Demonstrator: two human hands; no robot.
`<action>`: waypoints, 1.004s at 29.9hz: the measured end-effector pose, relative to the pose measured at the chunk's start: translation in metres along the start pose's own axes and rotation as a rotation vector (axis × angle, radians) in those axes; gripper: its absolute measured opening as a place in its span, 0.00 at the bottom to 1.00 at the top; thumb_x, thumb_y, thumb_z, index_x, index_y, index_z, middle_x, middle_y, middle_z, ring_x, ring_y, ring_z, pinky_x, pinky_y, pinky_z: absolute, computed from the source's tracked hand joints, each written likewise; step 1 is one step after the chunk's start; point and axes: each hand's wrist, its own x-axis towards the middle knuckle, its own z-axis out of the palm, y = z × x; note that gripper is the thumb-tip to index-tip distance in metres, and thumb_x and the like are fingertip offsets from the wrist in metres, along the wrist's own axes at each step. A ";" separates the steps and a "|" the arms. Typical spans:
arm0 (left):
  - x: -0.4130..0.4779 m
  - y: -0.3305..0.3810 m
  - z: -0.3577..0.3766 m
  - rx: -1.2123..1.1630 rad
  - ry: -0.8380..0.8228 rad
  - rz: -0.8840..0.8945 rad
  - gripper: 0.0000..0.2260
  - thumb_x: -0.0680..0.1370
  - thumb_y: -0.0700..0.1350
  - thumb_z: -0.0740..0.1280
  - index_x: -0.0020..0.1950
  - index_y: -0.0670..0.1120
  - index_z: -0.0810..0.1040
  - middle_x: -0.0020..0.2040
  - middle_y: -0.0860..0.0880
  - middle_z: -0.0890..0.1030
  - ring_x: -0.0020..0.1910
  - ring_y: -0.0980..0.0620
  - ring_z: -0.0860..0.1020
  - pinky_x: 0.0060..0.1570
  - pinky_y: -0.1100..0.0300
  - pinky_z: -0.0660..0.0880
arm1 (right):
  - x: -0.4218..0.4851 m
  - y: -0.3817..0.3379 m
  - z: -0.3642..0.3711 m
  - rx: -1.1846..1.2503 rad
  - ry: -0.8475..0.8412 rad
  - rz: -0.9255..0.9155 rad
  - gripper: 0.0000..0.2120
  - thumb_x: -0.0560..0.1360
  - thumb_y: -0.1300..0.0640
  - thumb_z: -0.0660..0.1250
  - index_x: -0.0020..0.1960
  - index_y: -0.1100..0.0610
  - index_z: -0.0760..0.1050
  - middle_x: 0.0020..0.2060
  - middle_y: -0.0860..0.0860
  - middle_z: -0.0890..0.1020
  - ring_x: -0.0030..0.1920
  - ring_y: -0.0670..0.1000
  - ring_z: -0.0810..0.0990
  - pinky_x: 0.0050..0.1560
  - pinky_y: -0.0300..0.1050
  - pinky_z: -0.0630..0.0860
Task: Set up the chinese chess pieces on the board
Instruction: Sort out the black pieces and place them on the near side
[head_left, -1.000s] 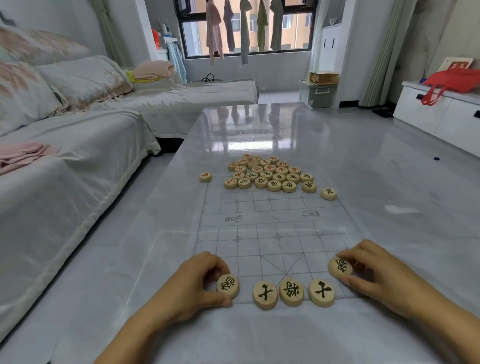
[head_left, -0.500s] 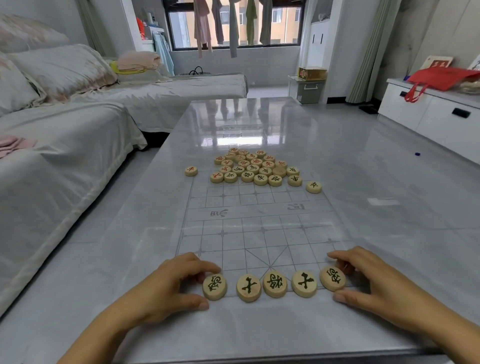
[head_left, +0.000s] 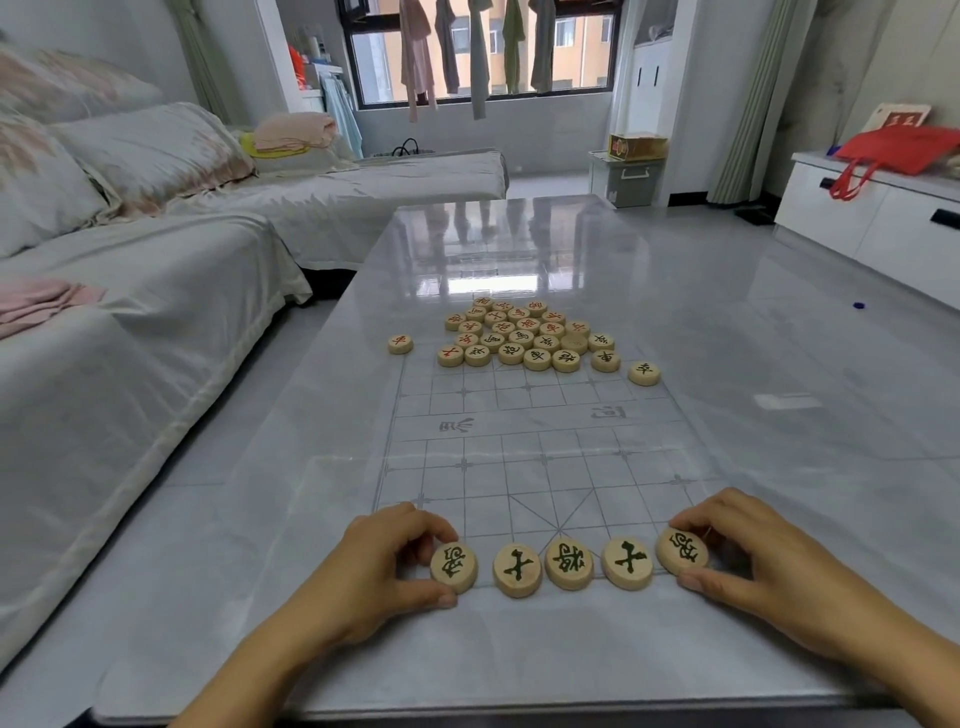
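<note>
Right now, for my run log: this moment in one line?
left hand: pinches left end piece | right hand: pinches right end piece | pile: far end

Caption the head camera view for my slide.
Left hand and right hand pinch the end pieces of the near row.

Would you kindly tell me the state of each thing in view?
Left hand: pinches the leftmost round wooden green-lettered piece.
Right hand: pinches the rightmost green-lettered piece.
Three middle green-lettered pieces: flat, face up, untouched.
Far heap of wooden pieces: unsorted, mostly face up.
Clear gridded board sheet: flat on table.
</note>
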 end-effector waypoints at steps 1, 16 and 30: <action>0.001 0.000 0.002 0.006 0.011 0.004 0.23 0.57 0.62 0.71 0.51 0.64 0.73 0.42 0.56 0.76 0.44 0.56 0.73 0.42 0.66 0.71 | 0.000 0.000 0.000 0.006 -0.004 -0.004 0.33 0.55 0.19 0.50 0.52 0.34 0.68 0.53 0.36 0.69 0.54 0.40 0.70 0.50 0.30 0.68; 0.001 0.002 0.004 0.038 -0.007 -0.002 0.22 0.56 0.65 0.69 0.47 0.60 0.75 0.41 0.56 0.77 0.45 0.57 0.72 0.42 0.70 0.69 | -0.001 -0.001 -0.001 0.010 -0.026 -0.015 0.27 0.57 0.26 0.61 0.54 0.33 0.67 0.52 0.38 0.71 0.53 0.41 0.71 0.48 0.31 0.69; 0.001 0.000 0.004 0.083 -0.011 0.041 0.19 0.58 0.66 0.68 0.47 0.65 0.75 0.42 0.57 0.76 0.45 0.57 0.73 0.45 0.67 0.68 | -0.001 -0.001 0.000 0.021 -0.038 -0.015 0.25 0.59 0.27 0.62 0.53 0.35 0.68 0.52 0.39 0.72 0.52 0.44 0.72 0.49 0.35 0.70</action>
